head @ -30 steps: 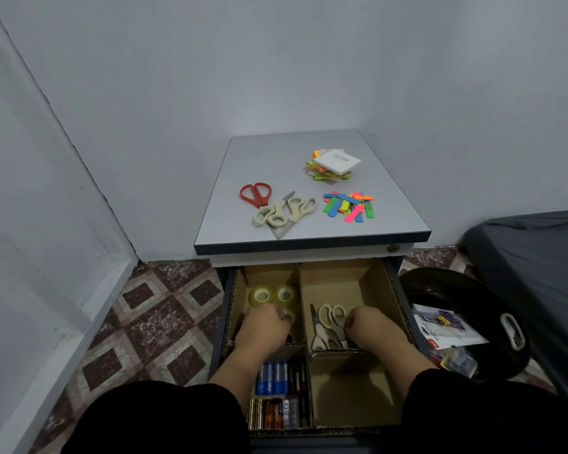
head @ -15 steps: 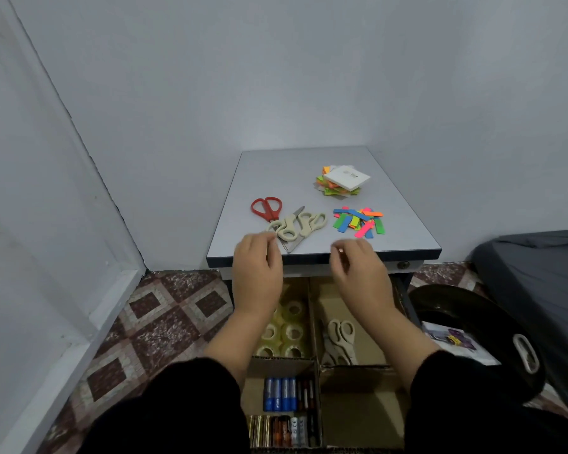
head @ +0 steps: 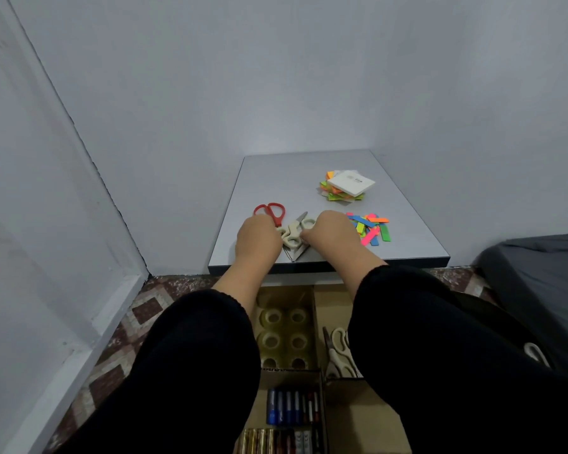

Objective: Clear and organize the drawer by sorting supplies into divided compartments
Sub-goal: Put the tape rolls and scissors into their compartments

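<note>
Since half a second ago we find both hands moved forward from the counter [head: 309, 172] edge onto the beige scissors [head: 292, 235]. Left hand [head: 259, 239] and right hand [head: 330, 235] flank them; whether the fingers grip, we cannot tell. Scissors lie near the front edge, blades toward us, handles away; red scissors [head: 271, 211] lie just behind. No writing is legible.
</note>
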Available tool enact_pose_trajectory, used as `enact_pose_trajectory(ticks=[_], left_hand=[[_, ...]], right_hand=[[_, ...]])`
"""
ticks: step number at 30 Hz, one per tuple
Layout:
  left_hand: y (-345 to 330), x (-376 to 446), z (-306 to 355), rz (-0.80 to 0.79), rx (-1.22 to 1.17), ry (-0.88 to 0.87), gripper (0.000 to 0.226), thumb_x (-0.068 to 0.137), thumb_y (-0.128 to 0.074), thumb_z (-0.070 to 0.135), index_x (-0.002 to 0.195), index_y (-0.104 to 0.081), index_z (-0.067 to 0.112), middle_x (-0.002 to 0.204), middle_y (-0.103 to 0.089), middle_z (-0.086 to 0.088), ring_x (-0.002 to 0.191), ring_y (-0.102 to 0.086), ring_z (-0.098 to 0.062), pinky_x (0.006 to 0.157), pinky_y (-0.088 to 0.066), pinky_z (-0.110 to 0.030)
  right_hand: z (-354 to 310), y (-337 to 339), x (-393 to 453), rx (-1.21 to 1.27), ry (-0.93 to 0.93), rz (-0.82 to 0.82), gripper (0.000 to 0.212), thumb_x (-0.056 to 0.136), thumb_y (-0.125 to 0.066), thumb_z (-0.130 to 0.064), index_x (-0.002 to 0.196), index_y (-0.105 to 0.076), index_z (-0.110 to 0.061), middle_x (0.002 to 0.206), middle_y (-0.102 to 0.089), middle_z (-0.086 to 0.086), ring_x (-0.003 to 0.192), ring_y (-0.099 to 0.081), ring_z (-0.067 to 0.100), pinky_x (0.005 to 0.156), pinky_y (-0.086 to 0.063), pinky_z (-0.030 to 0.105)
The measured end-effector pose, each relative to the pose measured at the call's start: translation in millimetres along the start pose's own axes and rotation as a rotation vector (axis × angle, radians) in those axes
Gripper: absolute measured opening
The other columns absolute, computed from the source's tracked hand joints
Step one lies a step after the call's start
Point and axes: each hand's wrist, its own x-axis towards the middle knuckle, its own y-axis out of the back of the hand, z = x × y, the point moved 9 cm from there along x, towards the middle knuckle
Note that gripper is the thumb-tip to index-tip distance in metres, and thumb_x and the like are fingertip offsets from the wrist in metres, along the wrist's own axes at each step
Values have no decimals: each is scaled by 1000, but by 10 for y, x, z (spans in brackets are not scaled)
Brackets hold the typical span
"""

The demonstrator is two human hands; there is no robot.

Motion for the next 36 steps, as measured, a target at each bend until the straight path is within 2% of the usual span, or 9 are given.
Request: enact_pose_trajectory(ticks=[6,12,16,19,24,28,31,34,36], left_hand=[[134,-89,37,47,-47,-34,16,93,-50,9,96,-66,5,90,-63,-8,76,-54,-18,63,-40,-25],[254,-323,64,80,-184,-61,18,96,-51,15,96,-66,6,93,-64,-6,84,-58,-18,68,-45,-26],[270,-536,59,91,-293,-56,20,95,-51,16,99,-68,7,100,-65,-4,85,-56,-13,71,-43,-23],[272,-769,76,106,-381,-62,17,96,-51,15,96,-66,8,92,-62,0,82,-53,-10,68,-38,-20],[15,-1191,-42,72,-559,-53,10,94,-55,19,88,-64,19,90,-63,4,79,-59,-9,69,-51,-27],[-242,-1542,-199,24,-617,-52,13,95,-55,15,89,-61,25,92,-58,8,78,-58,-4,61,-47,-11],[-460,-1652,-310,-33,-608,-36,15,94,-55,14,90,-61,26,93,-56,9,79,-59,-5,63,-48,-14],[-609,-1657,-367,-91,-614,-15,15,94,-55,13,91,-61,26,95,-56,10,81,-59,-4,63,-47,-13],[-666,-1655,-387,-113,-641,-1,16,94,-56,12,89,-60,27,95,-57,9,81,-58,-3,62,-46,-9]], right_hand=[[129,22,34,97,-47,-32,37,91,-59,-34,67,-38,-13,72,-49,4,78,-53,21,52,-34,24],[308,108,-93,268,-42,-1,35,86,-63,-35,69,-44,-11,83,-62,11,77,-60,25,50,-39,26],[491,198,-238,408,-30,29,32,81,-62,-32,83,-65,0,82,-69,14,73,-65,26,66,-54,34],[636,272,-482,489,22,67,30,83,-61,-29,72,-66,-2,66,-68,10,63,-63,20,67,-55,35],[951,195,-966,587,79,95,18,86,-67,-31,79,-63,-15,68,-65,-1,61,-62,6,57,-46,17],[1278,-90,-1229,542,40,54,11,86,-68,-28,81,-62,-19,73,-65,-5,64,-61,2,55,-44,13],[1512,-394,-1227,378,-16,-26,14,87,-67,-31,80,-59,-22,74,-63,-7,64,-61,2,52,-43,12],[1648,-663,-1103,157,-89,-138,22,88,-64,-33,72,-54,-22,70,-61,-3,64,-59,9,54,-44,22],[1692,-818,-1033,9,-126,-214,22,87,-64,-34,77,-60,-15,73,-61,2,68,-61,16,58,-49,27]])
